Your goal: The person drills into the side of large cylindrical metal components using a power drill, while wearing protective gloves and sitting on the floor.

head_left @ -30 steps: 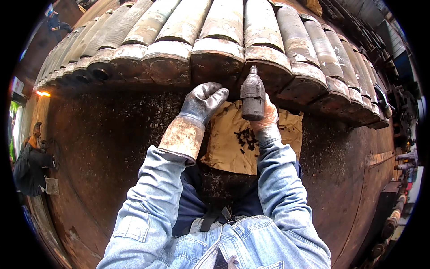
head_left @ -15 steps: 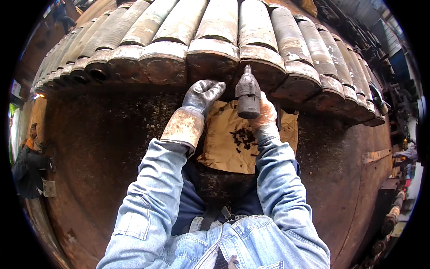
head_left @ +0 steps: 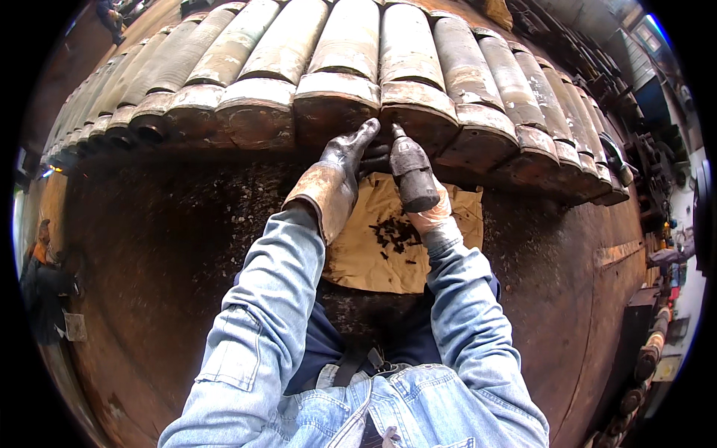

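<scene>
My right hand (head_left: pixel 431 211), in a pale, dirty glove, is wrapped around a dark pistol-shaped power driver (head_left: pixel 413 175). The driver's narrow nose points up and slightly left, close to the brown end faces of the cylinders (head_left: pixel 418 123). Just left of that nose is my left hand (head_left: pixel 345 154), in a black-coated glove with a worn leather cuff. Its thumb is stretched toward the end faces, with the other fingers apart from it; nothing held shows between them. Below both hands lies a sheet of brown paper (head_left: pixel 366 272) bearing several small dark bolt-like pieces (head_left: pixel 396 236).
A long row of grey-white cylinders (head_left: pixel 343 41) curves across the far side. The rusty metal floor (head_left: pixel 172 261) spreads around me. Another person (head_left: pixel 46 280) is at the left edge. Metal parts (head_left: pixel 648 358) line the right edge.
My left hand has moved right and changed from closed fingers to an extended thumb with fingers apart. The driver's nose has tilted left. The whole view has shifted slightly.
</scene>
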Demonstrator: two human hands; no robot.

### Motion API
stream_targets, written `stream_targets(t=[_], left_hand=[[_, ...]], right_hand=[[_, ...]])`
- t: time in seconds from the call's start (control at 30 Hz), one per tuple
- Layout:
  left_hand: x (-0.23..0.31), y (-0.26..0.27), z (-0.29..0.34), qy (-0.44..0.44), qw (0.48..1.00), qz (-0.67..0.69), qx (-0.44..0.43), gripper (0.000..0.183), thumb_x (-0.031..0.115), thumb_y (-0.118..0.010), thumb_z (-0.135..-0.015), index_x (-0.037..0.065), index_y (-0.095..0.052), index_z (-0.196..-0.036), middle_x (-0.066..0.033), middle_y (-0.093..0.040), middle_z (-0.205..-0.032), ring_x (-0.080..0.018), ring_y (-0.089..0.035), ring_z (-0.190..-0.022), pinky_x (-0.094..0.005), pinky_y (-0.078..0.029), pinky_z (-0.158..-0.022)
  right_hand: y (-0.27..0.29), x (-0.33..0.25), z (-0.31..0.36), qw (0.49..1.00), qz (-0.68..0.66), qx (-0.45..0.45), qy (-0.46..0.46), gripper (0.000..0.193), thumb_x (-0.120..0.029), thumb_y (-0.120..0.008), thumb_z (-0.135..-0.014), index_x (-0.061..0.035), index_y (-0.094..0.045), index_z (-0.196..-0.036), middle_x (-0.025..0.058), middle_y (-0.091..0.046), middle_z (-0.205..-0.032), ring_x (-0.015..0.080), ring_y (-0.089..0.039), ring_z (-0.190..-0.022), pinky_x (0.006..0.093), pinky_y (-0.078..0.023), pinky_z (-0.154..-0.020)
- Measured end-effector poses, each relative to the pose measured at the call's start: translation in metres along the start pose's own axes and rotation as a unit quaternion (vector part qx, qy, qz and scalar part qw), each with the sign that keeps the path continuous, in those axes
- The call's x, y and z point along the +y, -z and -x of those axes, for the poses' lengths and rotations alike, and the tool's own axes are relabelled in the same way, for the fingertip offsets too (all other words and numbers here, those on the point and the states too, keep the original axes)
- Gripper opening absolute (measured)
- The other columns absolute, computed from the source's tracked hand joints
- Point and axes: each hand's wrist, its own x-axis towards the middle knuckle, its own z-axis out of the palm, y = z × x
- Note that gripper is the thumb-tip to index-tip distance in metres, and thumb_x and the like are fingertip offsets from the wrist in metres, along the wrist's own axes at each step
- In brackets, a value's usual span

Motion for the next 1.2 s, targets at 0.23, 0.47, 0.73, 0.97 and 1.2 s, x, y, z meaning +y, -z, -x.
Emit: stream_targets(t=[0.23, 0.47, 0.73, 0.97, 1.2], left_hand=[[-0.003, -0.024, -0.015, 0.075, 0.996, 0.025, -0.041, 0.048, 0.041, -0.074, -0.093, 0.003, -0.067, -0.122, -0.0118, -0.072, -0.105, -0.0252, -0.067, -0.102, -0.0381, -0.055, -0.090], [-0.016, -0.042, 0.005, 0.153, 0.968, 0.087, -0.181, 0.047, 0.037, -0.067, -0.096, -0.007, -0.066, -0.115, -0.0204, -0.072, -0.106, -0.0350, -0.070, -0.104, -0.0534, -0.056, -0.095], [-0.053, -0.081, 0.043, 0.145, 0.927, 0.226, -0.260, 0.028, 0.026, -0.073, -0.093, 0.000, -0.069, -0.102, -0.0132, -0.072, -0.105, -0.0305, -0.069, -0.107, -0.0480, -0.054, -0.101], [-0.080, -0.123, 0.060, -0.008, 0.978, 0.200, -0.064, 0.019, 0.015, -0.066, -0.098, 0.001, -0.061, -0.109, -0.0185, -0.071, -0.099, -0.0356, -0.071, -0.094, -0.0521, -0.061, -0.086], [-0.089, -0.142, 0.057, 0.137, 0.884, 0.293, -0.336, 0.027, 0.028, -0.061, -0.098, 0.001, -0.060, -0.097, -0.0143, -0.067, -0.095, -0.0342, -0.066, -0.098, -0.0540, -0.051, -0.095]], right_hand=[[0.002, -0.015, 0.012, 0.958, 0.264, -0.049, 0.100, 0.045, -0.013, -0.041, -0.109, -0.0034, -0.037, -0.153, 0.0086, -0.046, -0.152, 0.0184, -0.048, -0.136, 0.0304, -0.039, -0.115], [-0.013, -0.066, 0.064, 0.994, 0.083, -0.006, -0.075, 0.046, -0.012, -0.044, -0.109, -0.0022, -0.038, -0.153, 0.0076, -0.047, -0.151, 0.0165, -0.049, -0.136, 0.0289, -0.038, -0.115], [0.005, -0.112, 0.106, 0.891, 0.440, -0.059, 0.096, 0.071, -0.005, -0.068, -0.086, -0.0080, -0.041, -0.152, 0.0152, -0.039, -0.155, 0.0335, -0.034, -0.147, 0.0413, -0.028, -0.123], [0.042, -0.091, 0.129, 0.967, 0.239, -0.039, 0.080, 0.075, -0.002, -0.070, -0.076, -0.0078, -0.046, -0.148, 0.0165, -0.047, -0.150, 0.0355, -0.040, -0.143, 0.0449, -0.031, -0.121], [0.041, -0.107, 0.159, 0.991, 0.102, 0.087, 0.015, 0.052, 0.002, -0.068, -0.086, -0.0080, -0.054, -0.135, 0.0053, -0.063, -0.115, 0.0148, -0.057, -0.099, 0.0301, -0.047, -0.084]])
